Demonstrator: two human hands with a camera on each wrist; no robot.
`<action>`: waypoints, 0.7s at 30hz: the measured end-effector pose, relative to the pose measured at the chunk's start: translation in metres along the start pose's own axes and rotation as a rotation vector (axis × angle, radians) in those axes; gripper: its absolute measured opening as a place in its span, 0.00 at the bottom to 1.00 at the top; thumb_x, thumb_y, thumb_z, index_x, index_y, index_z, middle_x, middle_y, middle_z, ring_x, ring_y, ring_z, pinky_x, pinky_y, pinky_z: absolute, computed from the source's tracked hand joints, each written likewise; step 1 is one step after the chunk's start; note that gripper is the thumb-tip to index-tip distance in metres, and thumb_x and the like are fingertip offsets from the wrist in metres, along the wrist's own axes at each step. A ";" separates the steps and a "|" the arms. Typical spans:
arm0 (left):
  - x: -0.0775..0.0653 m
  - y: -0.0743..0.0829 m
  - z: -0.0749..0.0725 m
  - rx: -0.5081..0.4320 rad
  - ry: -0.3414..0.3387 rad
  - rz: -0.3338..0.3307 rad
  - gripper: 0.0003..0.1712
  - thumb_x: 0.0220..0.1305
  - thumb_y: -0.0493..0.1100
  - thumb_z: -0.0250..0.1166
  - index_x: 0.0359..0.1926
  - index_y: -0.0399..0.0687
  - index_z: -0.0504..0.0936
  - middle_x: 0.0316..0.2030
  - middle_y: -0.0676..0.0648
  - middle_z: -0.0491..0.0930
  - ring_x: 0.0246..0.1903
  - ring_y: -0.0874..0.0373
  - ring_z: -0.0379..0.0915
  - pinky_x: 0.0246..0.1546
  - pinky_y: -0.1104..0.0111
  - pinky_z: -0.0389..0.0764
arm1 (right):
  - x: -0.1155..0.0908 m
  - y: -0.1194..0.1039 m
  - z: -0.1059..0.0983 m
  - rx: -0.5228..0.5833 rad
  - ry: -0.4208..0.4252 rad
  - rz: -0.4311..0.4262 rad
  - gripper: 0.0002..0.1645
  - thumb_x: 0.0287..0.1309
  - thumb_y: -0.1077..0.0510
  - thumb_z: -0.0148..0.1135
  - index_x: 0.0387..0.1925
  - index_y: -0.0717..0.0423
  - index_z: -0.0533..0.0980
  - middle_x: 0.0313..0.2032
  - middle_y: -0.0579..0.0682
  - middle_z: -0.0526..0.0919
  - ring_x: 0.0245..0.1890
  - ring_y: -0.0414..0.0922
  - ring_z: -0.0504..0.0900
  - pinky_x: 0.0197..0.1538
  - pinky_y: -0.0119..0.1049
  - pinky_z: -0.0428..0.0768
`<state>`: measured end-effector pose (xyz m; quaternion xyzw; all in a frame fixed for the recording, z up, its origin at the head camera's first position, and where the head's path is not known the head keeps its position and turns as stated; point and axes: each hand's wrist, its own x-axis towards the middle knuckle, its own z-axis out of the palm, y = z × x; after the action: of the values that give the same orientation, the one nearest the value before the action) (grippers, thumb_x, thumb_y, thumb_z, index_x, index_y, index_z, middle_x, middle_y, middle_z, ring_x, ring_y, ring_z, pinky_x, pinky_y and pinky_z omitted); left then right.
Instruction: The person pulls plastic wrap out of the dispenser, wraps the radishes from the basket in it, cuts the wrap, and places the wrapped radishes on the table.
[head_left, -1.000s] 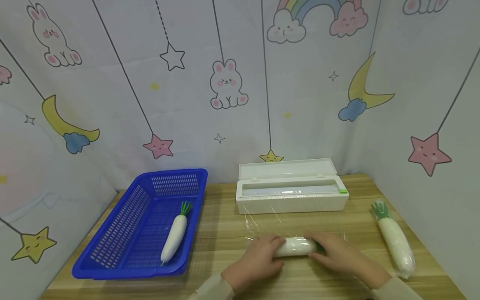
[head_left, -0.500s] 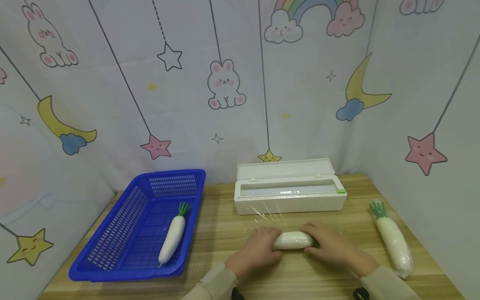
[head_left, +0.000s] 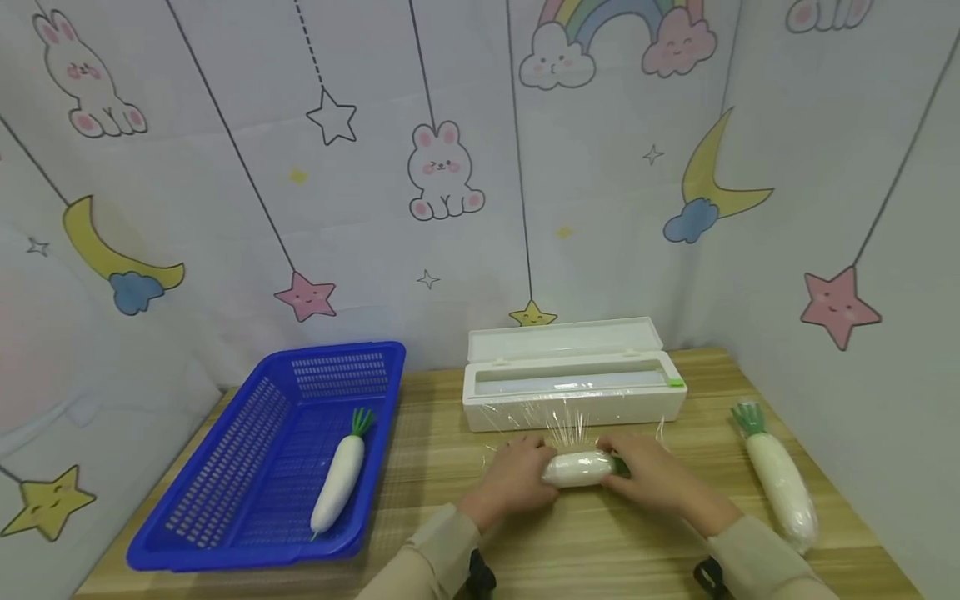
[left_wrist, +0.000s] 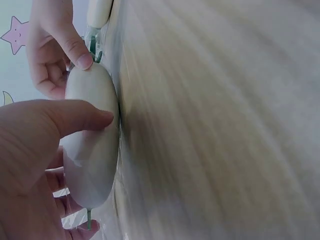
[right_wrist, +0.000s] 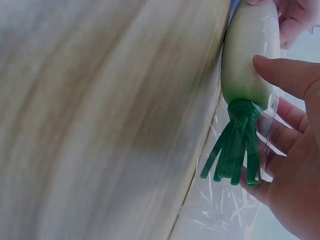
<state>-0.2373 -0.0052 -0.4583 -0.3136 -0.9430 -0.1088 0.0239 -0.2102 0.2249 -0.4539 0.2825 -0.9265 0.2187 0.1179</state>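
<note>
A white radish (head_left: 577, 469) with a green top lies sideways on the wooden table, with clear cling film about it. My left hand (head_left: 517, 475) grips its root end, thumb on the near side and fingers on the far side. Around the leafy end, my right hand (head_left: 648, 475) holds it the same way. The right wrist view shows green leaf stalks (right_wrist: 237, 145) under loose film (right_wrist: 215, 210). Creased film stretches from the radish to a white cling film dispenser (head_left: 577, 410), whose lid stands up.
To the left, a blue plastic basket (head_left: 251, 554) holds another white radish (head_left: 337, 483). A film-wrapped radish (head_left: 782, 483) lies near the table's right edge. A patterned curtain (head_left: 375, 208) hangs behind the table.
Both hands have moved the radish away from me, closer to the dispenser. The film between them has bunched into creases. The head view has shifted slightly.
</note>
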 end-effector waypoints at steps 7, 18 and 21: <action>0.009 -0.003 -0.005 -0.007 0.020 -0.017 0.22 0.45 0.48 0.71 0.44 0.51 0.78 0.40 0.54 0.80 0.44 0.57 0.72 0.46 0.57 0.68 | 0.004 0.005 -0.001 0.038 -0.043 0.020 0.18 0.57 0.53 0.67 0.45 0.59 0.77 0.43 0.50 0.80 0.46 0.50 0.79 0.51 0.49 0.76; 0.015 -0.006 -0.006 0.000 -0.010 -0.049 0.25 0.51 0.48 0.68 0.51 0.47 0.80 0.45 0.51 0.79 0.46 0.56 0.73 0.46 0.56 0.69 | 0.012 0.009 -0.002 0.010 -0.072 0.038 0.21 0.61 0.54 0.63 0.50 0.64 0.77 0.48 0.57 0.79 0.49 0.54 0.78 0.53 0.52 0.75; 0.017 -0.006 -0.007 -0.033 -0.001 -0.049 0.23 0.49 0.47 0.70 0.48 0.47 0.80 0.41 0.52 0.80 0.41 0.58 0.74 0.43 0.59 0.68 | 0.012 0.011 -0.001 0.035 -0.067 0.046 0.20 0.61 0.54 0.62 0.50 0.63 0.77 0.47 0.56 0.80 0.50 0.54 0.78 0.54 0.52 0.75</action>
<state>-0.2551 -0.0014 -0.4509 -0.2909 -0.9484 -0.1251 0.0157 -0.2264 0.2275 -0.4523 0.2704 -0.9322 0.2279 0.0770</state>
